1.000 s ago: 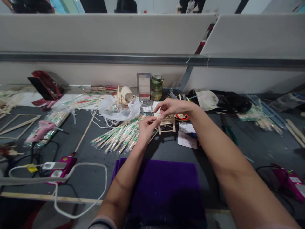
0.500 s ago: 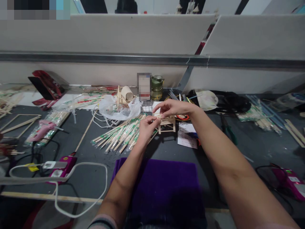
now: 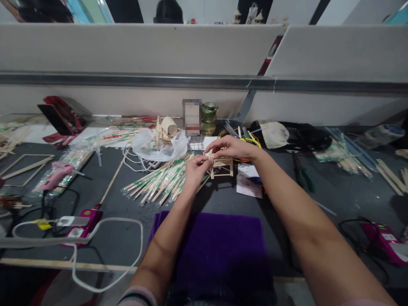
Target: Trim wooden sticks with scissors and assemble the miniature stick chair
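Note:
A small wooden stick model, like a little frame table, stands on the dark worktop just beyond the middle. My left hand pinches its near left corner with curled fingers. My right hand rests over its top edge, fingertips pinched on a thin stick there. A fan of wrapped wooden chopsticks lies directly left of my left hand. A purple cloth covers the worktop in front of me.
A pink glue gun and magenta devices with white cable lie at left. A clear plastic bag, a green glass jar, pliers, more stick bundles and another magenta device sit around. Grey partitions stand behind.
My right hand has lowered onto the top of the model, its fingers drawn closer together. My left hand keeps its grip. The view has shifted slightly.

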The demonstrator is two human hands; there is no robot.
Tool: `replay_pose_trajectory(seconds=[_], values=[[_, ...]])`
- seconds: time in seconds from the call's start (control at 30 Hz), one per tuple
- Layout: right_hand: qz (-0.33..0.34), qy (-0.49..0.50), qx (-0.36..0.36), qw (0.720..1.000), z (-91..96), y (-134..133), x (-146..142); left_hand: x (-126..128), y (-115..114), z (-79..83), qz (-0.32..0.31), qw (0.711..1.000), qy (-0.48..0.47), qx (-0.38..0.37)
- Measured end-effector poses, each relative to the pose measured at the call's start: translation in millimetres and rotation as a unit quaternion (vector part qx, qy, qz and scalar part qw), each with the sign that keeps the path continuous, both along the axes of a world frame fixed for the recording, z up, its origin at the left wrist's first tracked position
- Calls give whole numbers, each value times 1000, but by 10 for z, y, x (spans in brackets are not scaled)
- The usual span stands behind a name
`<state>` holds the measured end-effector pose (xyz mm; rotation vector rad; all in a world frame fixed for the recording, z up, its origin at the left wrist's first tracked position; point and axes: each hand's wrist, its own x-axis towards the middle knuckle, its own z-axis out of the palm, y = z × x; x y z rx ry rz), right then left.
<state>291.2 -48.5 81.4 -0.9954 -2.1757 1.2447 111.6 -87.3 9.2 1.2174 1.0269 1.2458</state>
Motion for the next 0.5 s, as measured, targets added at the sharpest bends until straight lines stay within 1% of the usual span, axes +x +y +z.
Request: replay_pose_trajectory(seconds=[0.17, 0.3, 0.43, 0.5], values=[[-27, 6, 8, 1000, -7, -32, -25, -4, 8, -2, -6, 1000, 6, 6], [-49, 9, 17, 999, -47, -52, -38, 0, 11, -5, -2, 1000, -2, -5], [-56, 28, 59, 996, -34, -78, -65, -2, 15, -11, 1, 1000, -3, -13], [-82, 61, 78, 992, 0, -111, -56, -11, 16, 0, -5, 1000, -6, -20]])
